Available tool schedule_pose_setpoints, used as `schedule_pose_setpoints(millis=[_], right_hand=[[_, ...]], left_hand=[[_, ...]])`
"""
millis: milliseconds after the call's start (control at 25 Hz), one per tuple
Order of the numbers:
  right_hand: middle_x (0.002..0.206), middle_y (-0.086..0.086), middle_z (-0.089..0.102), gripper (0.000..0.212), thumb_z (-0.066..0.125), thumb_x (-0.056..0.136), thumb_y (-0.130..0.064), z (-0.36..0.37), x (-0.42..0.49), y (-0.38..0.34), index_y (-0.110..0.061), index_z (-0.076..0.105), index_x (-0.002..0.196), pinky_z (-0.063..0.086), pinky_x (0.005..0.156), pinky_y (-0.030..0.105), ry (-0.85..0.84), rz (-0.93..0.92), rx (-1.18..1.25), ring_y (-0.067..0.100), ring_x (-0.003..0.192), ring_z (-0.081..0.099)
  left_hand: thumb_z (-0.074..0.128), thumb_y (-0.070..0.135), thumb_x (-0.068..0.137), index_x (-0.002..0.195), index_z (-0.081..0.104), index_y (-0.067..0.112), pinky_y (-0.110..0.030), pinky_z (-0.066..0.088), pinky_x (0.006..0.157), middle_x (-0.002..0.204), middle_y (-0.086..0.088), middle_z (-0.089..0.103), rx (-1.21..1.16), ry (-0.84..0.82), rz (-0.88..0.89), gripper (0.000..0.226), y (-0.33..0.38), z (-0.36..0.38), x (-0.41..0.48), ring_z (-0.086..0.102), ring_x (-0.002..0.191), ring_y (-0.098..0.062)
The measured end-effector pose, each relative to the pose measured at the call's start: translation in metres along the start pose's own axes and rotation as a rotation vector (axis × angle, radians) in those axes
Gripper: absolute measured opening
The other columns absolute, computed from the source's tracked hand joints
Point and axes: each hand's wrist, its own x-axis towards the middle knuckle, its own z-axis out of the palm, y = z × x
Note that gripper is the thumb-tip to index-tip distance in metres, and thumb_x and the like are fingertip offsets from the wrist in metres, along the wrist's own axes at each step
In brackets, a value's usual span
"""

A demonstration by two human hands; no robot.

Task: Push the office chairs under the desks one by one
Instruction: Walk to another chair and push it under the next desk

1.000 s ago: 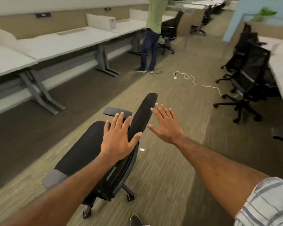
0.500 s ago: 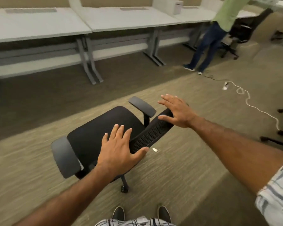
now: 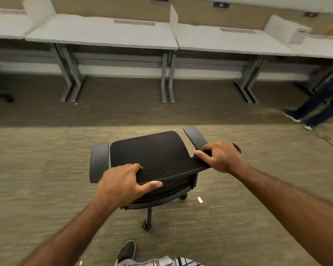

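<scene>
Office chair (image 3: 148, 148) stands on the light carpet strip in the aisle, near centre. Its seat faces the far row of desks and is well apart from them. The backrest (image 3: 171, 169) is on the near side, its mesh top edge running left to right and rising slightly toward the right. Left armrest (image 3: 98, 162) and right armrest (image 3: 194, 137) flank the seat. One caster (image 3: 146, 225) shows below the backrest.

Left hand (image 3: 121, 185) grips the left end of the backrest's top edge, fingers curled over the far side, thumb laid along the near face. Right hand (image 3: 221, 156) grips the right end, fingers wrapped over the edge, knuckles up. Both forearms are bare and reach forward from the near corners, converging on the chair.

Middle desk (image 3: 104, 35) lies straight beyond the chair, pale top on grey legs. Right desk (image 3: 229, 41) joins it edge to edge at a low divider. A white box (image 3: 288, 31) sits on the desktop further right. Darker carpet runs under the desks.

A second person's legs (image 3: 319, 104) in dark trousers are at the far right, mid-stride and blurred, with a thin cable (image 3: 327, 139) on the floor near the feet. A small white scrap (image 3: 200, 199) lies just right of the chair base. The wearer's dark shoe (image 3: 126, 250) is at the near edge
</scene>
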Motion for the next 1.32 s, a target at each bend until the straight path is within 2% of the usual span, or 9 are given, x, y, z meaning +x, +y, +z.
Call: schedule_pose_setpoints(millis=[80, 280, 440, 560, 720, 840, 960, 1160, 1320], right_hand=[[0.057, -0.016, 0.055, 0.060, 0.031, 0.090, -0.074, 0.003, 0.007, 0.000, -0.031, 0.068, 0.070, 0.033, 0.055, 0.027, 0.055, -0.035, 0.018, 0.005, 0.059, 0.052], [0.056, -0.009, 0.057, 0.059, 0.030, 0.091, -0.068, 0.006, 0.041, -0.003, -0.026, 0.063, 0.067, 0.037, 0.054, 0.030, 0.152, -0.068, 0.053, 0.010, 0.056, 0.054], [0.057, -0.010, 0.055, 0.048, 0.030, 0.090, -0.066, 0.008, 0.072, -0.013, -0.033, 0.055, 0.066, 0.029, 0.053, 0.028, 0.167, -0.079, 0.054, 0.011, 0.057, 0.052], [0.061, -0.012, 0.057, 0.047, 0.028, 0.089, -0.067, 0.009, 0.108, -0.025, -0.036, 0.057, 0.070, 0.030, 0.055, 0.028, 0.127, -0.068, 0.048, 0.011, 0.061, 0.054], [0.074, -0.014, 0.067, 0.058, 0.030, 0.089, -0.069, 0.017, 0.150, -0.034, -0.033, 0.075, 0.087, 0.037, 0.061, 0.031, 0.039, -0.030, 0.027, 0.011, 0.073, 0.061], [0.076, -0.014, 0.064, 0.045, 0.040, 0.098, -0.062, 0.015, 0.188, -0.046, -0.034, 0.074, 0.090, 0.036, 0.063, 0.031, -0.040, 0.006, 0.004, 0.012, 0.078, 0.060], [0.075, -0.012, 0.062, 0.042, 0.040, 0.099, -0.062, 0.015, 0.233, -0.063, -0.036, 0.068, 0.083, 0.037, 0.065, 0.033, -0.078, 0.045, -0.010, 0.013, 0.077, 0.058], [0.084, -0.005, 0.071, 0.062, 0.027, 0.088, -0.071, 0.027, 0.314, -0.072, -0.031, 0.073, 0.087, 0.048, 0.069, 0.037, -0.040, 0.070, -0.023, 0.021, 0.081, 0.063], [0.091, 0.001, 0.073, 0.065, 0.026, 0.086, -0.071, 0.031, 0.402, -0.069, -0.031, 0.076, 0.095, 0.047, 0.070, 0.037, -0.028, 0.040, -0.058, 0.025, 0.087, 0.064]], left_hand=[[0.013, 0.109, 0.056, 0.116, 0.064, 0.032, -0.034, 0.056, 0.075, 0.099, 0.014, 0.069, -0.012, 0.019, -0.031, 0.110, -0.008, -0.003, 0.002, 0.063, 0.088, -0.008], [0.016, 0.110, 0.054, 0.111, 0.066, 0.030, -0.034, 0.056, 0.073, 0.088, 0.013, 0.067, -0.030, 0.060, -0.059, 0.111, -0.027, -0.011, 0.024, 0.062, 0.079, -0.007], [0.017, 0.109, 0.055, 0.108, 0.067, 0.029, -0.035, 0.057, 0.072, 0.086, 0.013, 0.067, -0.033, 0.080, -0.050, 0.108, -0.049, -0.017, 0.045, 0.062, 0.079, -0.008], [0.018, 0.108, 0.057, 0.107, 0.068, 0.029, -0.034, 0.056, 0.071, 0.087, 0.012, 0.068, -0.035, 0.124, -0.030, 0.106, -0.075, -0.025, 0.071, 0.062, 0.079, -0.009], [0.018, 0.108, 0.057, 0.096, 0.064, 0.030, -0.032, 0.054, 0.067, 0.080, 0.014, 0.064, -0.018, 0.117, 0.015, 0.099, -0.107, -0.035, 0.107, 0.060, 0.073, -0.006], [0.020, 0.108, 0.057, 0.091, 0.064, 0.029, -0.033, 0.053, 0.065, 0.077, 0.013, 0.063, -0.039, 0.146, 0.018, 0.097, -0.135, -0.044, 0.140, 0.059, 0.071, -0.008], [0.021, 0.109, 0.056, 0.092, 0.065, 0.030, -0.034, 0.053, 0.065, 0.078, 0.013, 0.063, -0.055, 0.147, 0.013, 0.098, -0.168, -0.055, 0.177, 0.060, 0.073, -0.009], [0.023, 0.110, 0.053, 0.096, 0.068, 0.029, -0.033, 0.053, 0.066, 0.079, 0.013, 0.064, -0.064, 0.157, -0.004, 0.102, -0.221, -0.071, 0.241, 0.060, 0.076, -0.009], [0.029, 0.107, 0.056, 0.095, 0.067, 0.029, -0.030, 0.046, 0.061, 0.076, 0.012, 0.063, -0.045, 0.130, -0.034, 0.095, -0.254, -0.090, 0.308, 0.058, 0.074, -0.008]])
